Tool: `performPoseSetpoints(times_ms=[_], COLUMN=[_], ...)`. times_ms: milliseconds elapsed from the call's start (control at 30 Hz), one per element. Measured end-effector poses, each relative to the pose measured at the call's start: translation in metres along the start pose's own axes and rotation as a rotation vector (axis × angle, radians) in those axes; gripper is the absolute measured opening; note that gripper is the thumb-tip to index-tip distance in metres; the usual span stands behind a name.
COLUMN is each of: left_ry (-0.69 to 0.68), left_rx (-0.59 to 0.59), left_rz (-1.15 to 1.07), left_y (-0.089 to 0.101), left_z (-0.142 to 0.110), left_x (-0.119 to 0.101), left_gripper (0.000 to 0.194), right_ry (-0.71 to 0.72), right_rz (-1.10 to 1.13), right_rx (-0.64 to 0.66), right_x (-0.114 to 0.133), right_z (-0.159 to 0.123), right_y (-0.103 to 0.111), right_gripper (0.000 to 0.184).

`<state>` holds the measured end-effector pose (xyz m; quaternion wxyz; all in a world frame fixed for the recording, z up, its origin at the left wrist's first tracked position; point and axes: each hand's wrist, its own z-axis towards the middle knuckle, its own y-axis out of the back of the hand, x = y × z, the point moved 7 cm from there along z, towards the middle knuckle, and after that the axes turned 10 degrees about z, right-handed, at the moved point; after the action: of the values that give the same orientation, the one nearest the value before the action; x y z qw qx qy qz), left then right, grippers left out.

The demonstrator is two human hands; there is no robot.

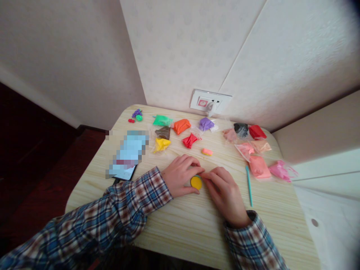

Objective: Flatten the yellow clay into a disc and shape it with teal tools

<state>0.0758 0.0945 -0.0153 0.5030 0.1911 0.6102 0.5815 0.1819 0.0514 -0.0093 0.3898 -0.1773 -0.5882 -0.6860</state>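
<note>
My left hand [180, 175] and my right hand [225, 195] meet near the middle of a light wooden table [180, 225]. Between their fingertips sits a round yellow clay disc [196, 182]. Both hands have fingers curled and pressed against it, the left from the left side, the right from the right. Something greenish shows just above the disc, too hidden to name. Both sleeves are plaid.
Small bags of coloured clay lie across the far half: green [162, 120], orange [181, 126], purple [206, 123], red [189, 140], yellow [161, 144], pinks [258, 166] at right. A teal stick tool [249, 185], a phone [128, 153], a wall socket [209, 101].
</note>
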Motion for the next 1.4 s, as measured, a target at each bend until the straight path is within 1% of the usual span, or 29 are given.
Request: performPoseSetpoints(times_ms=[133, 200, 267, 367, 433, 500, 667, 733, 833, 900, 1100, 1167, 1300, 1400], left_ry=[-0.017, -0.023, -0.017, 0.008, 0.020, 0.020, -0.011, -0.002, 0.047, 0.066, -0.004, -0.013, 0.021, 0.016], left_rx=[0.000, -0.001, -0.003, -0.005, -0.004, -0.007, -0.011, -0.003, -0.003, -0.003, -0.019, -0.028, -0.034, -0.045], left_rz=[-0.041, -0.055, -0.053, -0.029, -0.010, -0.008, -0.051, -0.043, -0.014, -0.005, -0.059, -0.064, -0.032, -0.034], left_y=[0.000, 0.000, 0.000, 0.000, 0.000, 0.000, 0.002, 0.001, 0.002, 0.002, 0.002, 0.002, 0.001, 0.001], left_z=[-0.002, -0.003, -0.003, -0.001, 0.000, 0.000, -0.002, -0.001, 0.001, 0.001, -0.002, -0.002, 0.000, 0.000], left_x=[0.002, 0.003, 0.004, 0.003, 0.002, 0.002, 0.004, 0.003, 0.002, 0.002, 0.006, 0.006, 0.005, 0.006], left_gripper=[0.061, 0.064, 0.063, 0.059, 0.057, 0.059, 0.063, 0.062, 0.060, 0.062, 0.066, 0.064, 0.061, 0.067], right_ry=[-0.004, -0.010, -0.017, -0.015, -0.005, -0.003, -0.030, -0.031, -0.023, -0.016, -0.037, -0.035, -0.014, -0.009], right_rz=[-0.035, -0.035, -0.029, -0.009, 0.000, -0.007, -0.023, -0.006, 0.017, 0.024, -0.009, -0.006, 0.014, -0.019], right_rx=[-0.092, -0.114, -0.095, -0.032, -0.014, -0.029, -0.095, -0.080, -0.029, -0.022, -0.123, -0.115, -0.046, -0.069], right_x=[-0.009, -0.013, -0.013, -0.006, -0.002, -0.001, -0.010, -0.009, -0.003, 0.000, -0.010, -0.010, -0.003, -0.004], right_z=[-0.006, -0.011, -0.012, -0.006, -0.003, -0.002, -0.008, -0.006, -0.001, 0.000, -0.008, -0.007, -0.002, -0.004], right_y=[0.012, 0.017, 0.016, 0.006, 0.001, 0.002, 0.012, 0.010, 0.001, -0.002, 0.013, 0.012, 0.001, 0.004], right_gripper=[0.018, 0.018, 0.018, 0.018, 0.017, 0.016, 0.016, 0.016, 0.016, 0.015, 0.014, 0.014, 0.015, 0.015])
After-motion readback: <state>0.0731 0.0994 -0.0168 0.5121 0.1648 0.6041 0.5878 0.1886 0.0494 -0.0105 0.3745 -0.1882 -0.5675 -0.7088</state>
